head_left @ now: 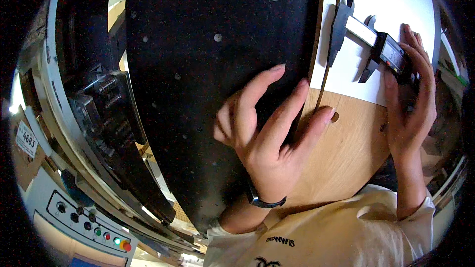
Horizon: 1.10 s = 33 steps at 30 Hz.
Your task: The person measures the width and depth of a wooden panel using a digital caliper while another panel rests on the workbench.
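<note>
A digital caliper [362,30] with black jaws and a small display lies over a white sheet [381,0], its jaws opened apart. The end of its body is in my right hand [413,89], whose fingers curl round it from the right. Beneath the sheet is a light wood-grain board [351,143] with a small dark hole [335,117] near its left edge. My left hand [269,128] spreads its fingers over the board's left edge; the thumb tip is beside the hole and the other fingers reach over a black surface. A dark band circles the left wrist.
The black surface [217,0] with several pale round studs fills the middle. Left of it run a dark machine rail with a metal mechanism [106,89] and a grey frame. At lower left stands a control panel [89,217] with knobs, lit buttons and a red-orange button.
</note>
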### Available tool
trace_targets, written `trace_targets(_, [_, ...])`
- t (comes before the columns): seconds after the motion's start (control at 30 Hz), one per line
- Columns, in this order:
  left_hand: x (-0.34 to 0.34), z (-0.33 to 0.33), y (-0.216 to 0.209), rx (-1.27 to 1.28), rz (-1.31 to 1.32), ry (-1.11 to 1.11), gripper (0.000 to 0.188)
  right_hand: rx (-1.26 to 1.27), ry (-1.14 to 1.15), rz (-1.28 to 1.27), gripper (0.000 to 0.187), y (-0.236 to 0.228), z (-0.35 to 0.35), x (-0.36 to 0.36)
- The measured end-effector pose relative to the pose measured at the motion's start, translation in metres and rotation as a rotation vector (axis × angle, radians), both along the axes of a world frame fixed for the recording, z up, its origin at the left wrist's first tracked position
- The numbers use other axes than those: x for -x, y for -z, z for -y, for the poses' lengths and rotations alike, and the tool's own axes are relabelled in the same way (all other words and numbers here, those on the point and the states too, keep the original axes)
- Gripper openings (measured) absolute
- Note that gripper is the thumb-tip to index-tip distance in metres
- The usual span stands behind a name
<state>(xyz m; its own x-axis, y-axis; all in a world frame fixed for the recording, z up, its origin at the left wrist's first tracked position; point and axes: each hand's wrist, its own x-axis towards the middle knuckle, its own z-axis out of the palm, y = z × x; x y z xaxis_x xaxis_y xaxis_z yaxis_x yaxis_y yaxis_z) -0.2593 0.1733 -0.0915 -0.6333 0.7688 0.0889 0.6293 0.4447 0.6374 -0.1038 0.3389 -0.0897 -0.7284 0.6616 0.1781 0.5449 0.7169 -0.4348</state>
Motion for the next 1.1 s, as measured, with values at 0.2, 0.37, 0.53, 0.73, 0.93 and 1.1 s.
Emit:
trace_targets(0.2, [-0.001,-0.002,0.001,-0.002,-0.021,-0.01,0.049,0.04,-0.028,-0.056,0.044,0.001,-0.002,-0.004])
trace_targets(0.37, [0.001,-0.007,0.002,-0.03,-0.026,-0.012,0.062,-0.028,-0.035,0.029,0.05,-0.01,-0.009,-0.012])
trace_targets(0.53, [-0.001,-0.008,0.0,0.038,-0.083,0.054,0.063,-0.086,-0.077,0.095,0.053,-0.019,-0.007,-0.006])
trace_targets(0.73, [0.002,-0.004,-0.002,0.071,-0.082,0.093,0.062,-0.095,-0.146,0.064,0.054,-0.018,-0.009,-0.004])
trace_targets(0.93, [0.003,-0.005,-0.003,0.099,-0.084,0.074,0.062,-0.094,-0.149,0.081,0.054,-0.018,-0.01,0.001])
trace_targets(1.1, [0.004,-0.004,0.002,0.046,-0.097,0.085,0.063,-0.089,-0.144,0.061,0.054,-0.017,-0.01,0.0])
